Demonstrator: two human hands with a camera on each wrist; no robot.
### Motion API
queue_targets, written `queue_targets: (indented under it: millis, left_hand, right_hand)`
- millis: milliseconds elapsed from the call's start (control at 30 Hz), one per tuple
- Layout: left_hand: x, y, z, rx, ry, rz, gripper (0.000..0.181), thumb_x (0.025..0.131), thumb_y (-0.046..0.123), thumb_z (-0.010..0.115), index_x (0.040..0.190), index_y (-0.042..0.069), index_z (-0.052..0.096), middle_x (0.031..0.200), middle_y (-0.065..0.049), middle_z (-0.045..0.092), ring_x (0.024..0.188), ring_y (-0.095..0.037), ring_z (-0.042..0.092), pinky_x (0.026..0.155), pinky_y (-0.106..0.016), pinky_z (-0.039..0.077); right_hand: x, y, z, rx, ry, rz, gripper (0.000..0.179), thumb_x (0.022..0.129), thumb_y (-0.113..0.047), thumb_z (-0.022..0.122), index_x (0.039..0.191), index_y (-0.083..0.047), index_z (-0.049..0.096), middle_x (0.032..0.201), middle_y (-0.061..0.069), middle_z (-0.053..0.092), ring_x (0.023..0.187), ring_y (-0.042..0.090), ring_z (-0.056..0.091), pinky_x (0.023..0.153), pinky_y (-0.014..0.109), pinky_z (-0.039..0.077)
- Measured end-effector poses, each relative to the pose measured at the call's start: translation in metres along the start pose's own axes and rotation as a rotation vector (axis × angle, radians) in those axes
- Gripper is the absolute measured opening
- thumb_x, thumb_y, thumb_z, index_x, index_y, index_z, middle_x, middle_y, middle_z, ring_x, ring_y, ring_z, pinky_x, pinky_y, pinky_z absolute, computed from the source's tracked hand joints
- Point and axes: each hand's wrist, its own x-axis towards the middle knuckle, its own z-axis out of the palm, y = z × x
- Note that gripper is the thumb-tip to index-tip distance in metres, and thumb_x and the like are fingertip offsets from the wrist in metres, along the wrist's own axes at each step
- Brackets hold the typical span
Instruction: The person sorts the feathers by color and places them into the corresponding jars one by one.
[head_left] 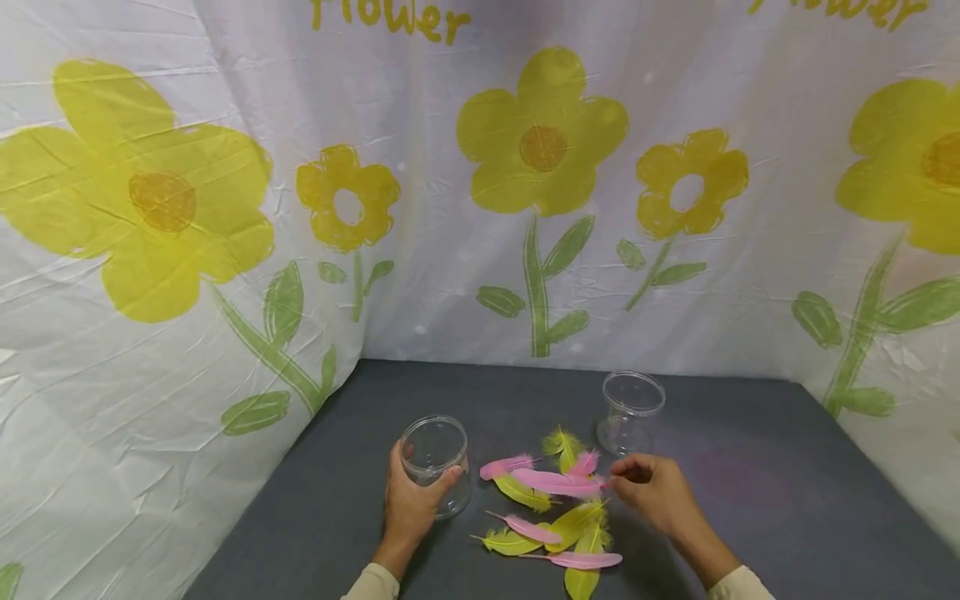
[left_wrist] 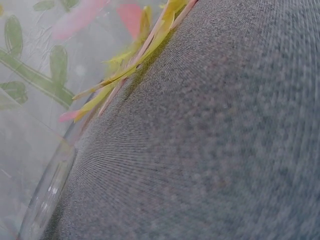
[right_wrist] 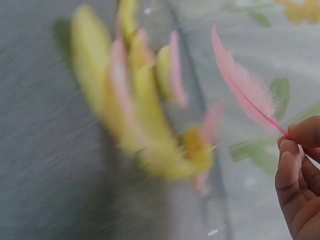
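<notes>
My left hand [head_left: 414, 506] grips a clear, open-topped plastic jar [head_left: 437, 450], thumb on the near side and fingers round the left. In the left wrist view only part of the jar's clear wall [left_wrist: 49, 192] shows, and the hand is out of sight. Between thumb and fingertips, my right hand [right_wrist: 302, 175] pinches the quill of a pink feather [right_wrist: 245, 92]. In the head view this pink feather [head_left: 558, 482] stretches left from the right hand [head_left: 660, 493] and overlaps the loose pile. Several yellow feathers [head_left: 576, 523] and pink feathers [head_left: 532, 529] lie on the dark table between the hands.
A second clear jar [head_left: 633, 417] stands at the back right, just beyond the right hand. The dark grey table [head_left: 517, 392] ends at a white curtain [head_left: 420, 292] printed with yellow flowers, which also hangs along both sides.
</notes>
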Motion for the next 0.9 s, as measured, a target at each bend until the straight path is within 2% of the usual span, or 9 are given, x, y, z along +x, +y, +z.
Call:
queue_targets:
  millis: [133, 367, 600, 900]
  left_hand:
    - [0.000, 0.001, 0.000, -0.002, 0.005, 0.000, 0.100, 0.064, 0.030, 0.090, 0.144, 0.006, 0.034, 0.138, -0.023, 0.045, 0.124, -0.039, 0.043, 0.100, -0.052, 0.031]
    - [0.003, 0.000, 0.000, -0.012, -0.001, 0.006, 0.100, 0.065, 0.030, 0.090, 0.144, 0.007, 0.033, 0.138, -0.023, 0.045, 0.124, -0.040, 0.043, 0.101, -0.054, 0.031]
    - [0.001, -0.005, 0.000, 0.009, -0.002, -0.023, 0.102, 0.066, 0.032, 0.089, 0.145, 0.006, 0.032, 0.138, -0.023, 0.044, 0.124, -0.040, 0.042, 0.100, -0.056, 0.030]
    - [-0.001, -0.002, 0.001, -0.009, 0.005, -0.005, 0.100, 0.065, 0.031, 0.090, 0.144, 0.005, 0.033, 0.136, -0.023, 0.045, 0.122, -0.040, 0.043, 0.099, -0.055, 0.031]
  right_hand:
    - [0.008, -0.020, -0.002, 0.022, -0.016, -0.041, 0.008, 0.082, 0.000, 0.072, 0.090, -0.002, 0.070, 0.076, 0.006, 0.067, 0.063, 0.020, 0.059, 0.055, 0.031, 0.050]
    - [0.029, -0.058, 0.005, 0.039, -0.071, -0.126, 0.009, 0.086, -0.004, 0.072, 0.095, -0.002, 0.071, 0.084, 0.007, 0.067, 0.072, 0.024, 0.063, 0.061, 0.036, 0.053]
    - [0.050, -0.088, 0.033, 0.004, -0.145, -0.214, 0.009, 0.086, -0.006, 0.072, 0.094, -0.003, 0.071, 0.083, 0.001, 0.067, 0.070, 0.017, 0.063, 0.062, 0.032, 0.052]
    - [0.064, -0.104, 0.074, -0.108, -0.186, -0.260, 0.006, 0.085, -0.008, 0.072, 0.090, -0.011, 0.072, 0.081, -0.005, 0.067, 0.073, 0.013, 0.062, 0.064, 0.033, 0.052]
